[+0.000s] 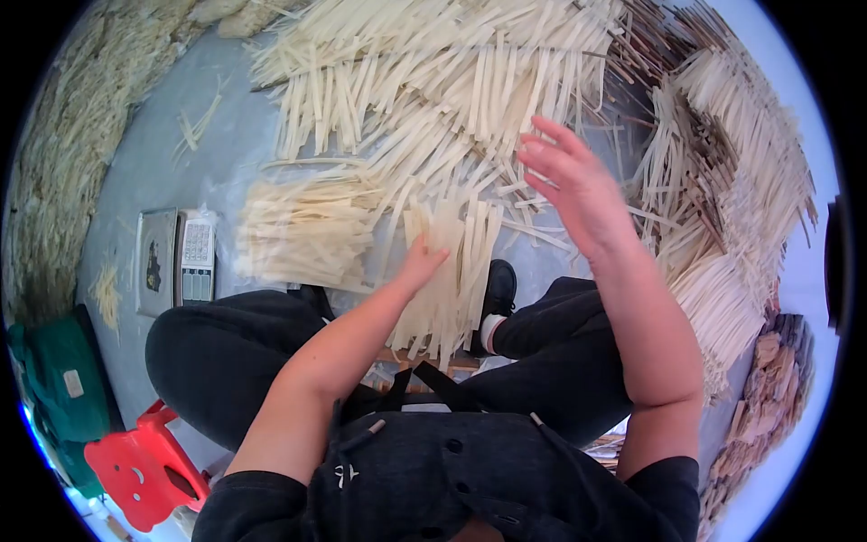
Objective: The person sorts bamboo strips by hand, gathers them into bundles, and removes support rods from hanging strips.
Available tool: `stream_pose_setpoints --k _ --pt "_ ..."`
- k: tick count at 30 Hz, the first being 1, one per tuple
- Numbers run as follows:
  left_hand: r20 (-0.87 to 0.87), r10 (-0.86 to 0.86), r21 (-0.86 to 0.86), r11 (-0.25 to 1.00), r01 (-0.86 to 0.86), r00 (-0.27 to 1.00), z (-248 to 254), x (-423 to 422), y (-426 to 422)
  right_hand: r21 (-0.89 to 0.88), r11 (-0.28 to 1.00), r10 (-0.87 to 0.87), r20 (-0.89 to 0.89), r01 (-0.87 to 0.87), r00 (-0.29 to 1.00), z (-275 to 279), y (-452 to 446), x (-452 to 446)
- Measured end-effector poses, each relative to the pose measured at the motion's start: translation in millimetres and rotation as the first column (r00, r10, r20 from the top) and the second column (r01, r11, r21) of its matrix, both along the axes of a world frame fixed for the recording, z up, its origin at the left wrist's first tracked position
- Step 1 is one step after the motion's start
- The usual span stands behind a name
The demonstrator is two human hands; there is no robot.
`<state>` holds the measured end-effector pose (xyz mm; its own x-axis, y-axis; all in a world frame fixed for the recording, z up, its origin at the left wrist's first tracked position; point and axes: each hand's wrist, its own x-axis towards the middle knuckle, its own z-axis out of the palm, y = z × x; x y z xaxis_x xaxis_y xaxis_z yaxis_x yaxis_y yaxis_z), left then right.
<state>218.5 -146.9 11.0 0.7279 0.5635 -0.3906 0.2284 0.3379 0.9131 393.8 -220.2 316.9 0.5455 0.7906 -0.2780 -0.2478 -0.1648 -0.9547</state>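
The L hand [423, 262] of the person is closed on a loose bunch of pale strips [447, 303], w/ the thumb lying across the top; the other fingers are partly hidden, so how tightly they press, one cannot tell. The bunch is directly under this grip, btwn. the two knees, and its lower ends spread toward the body. The R hand [571, 181] is raised to the right of the grip and farther fwd., its fingers apart and slightly bent, w/ nothing visible in them.

Just left of the grip lies a flat stack of similar strips [302, 233], and farther left, on the grey floor [230, 113], stands a scale [179, 257] w/ a keypad. Fwd. of both hands is a big pile [452, 72] of strips, lying in diff. directions. To the right of the R hand there is another heap [750, 135], w/ some brown sticks btwn. Near the grip, on its right, is a black shoe [499, 289]. Behind the grip, far to the left, is a red stool [144, 474].
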Motion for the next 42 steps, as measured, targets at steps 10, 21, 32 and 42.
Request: stream_pose_setpoints --k 10,21,32,42 --pt "-0.507 0.186 0.599 0.778 0.189 0.841 -58.5 -4.8 90.1 -0.056 0.997 -0.043 0.068 0.046 0.997 38.8 -10.5 29.8" --pt "-0.229 0.253 0.670 0.742 -0.036 0.940 -19.4 8.4 65.9 -0.024 0.997 0.079 0.410 -0.076 0.909 34.8 -5.4 49.0" --pt "-0.251 0.132 0.018 0.991 -0.131 0.959 4.5 -17.0 32.7 0.132 0.988 0.033 0.349 -0.084 0.936 31.6 -19.1 56.0" --pt "-0.695 0.121 0.403 0.882 0.245 0.708 -24.1 -30.6 29.4 -0.372 0.924 0.260 0.431 -0.092 0.864 -46.3 -31.2 76.7"
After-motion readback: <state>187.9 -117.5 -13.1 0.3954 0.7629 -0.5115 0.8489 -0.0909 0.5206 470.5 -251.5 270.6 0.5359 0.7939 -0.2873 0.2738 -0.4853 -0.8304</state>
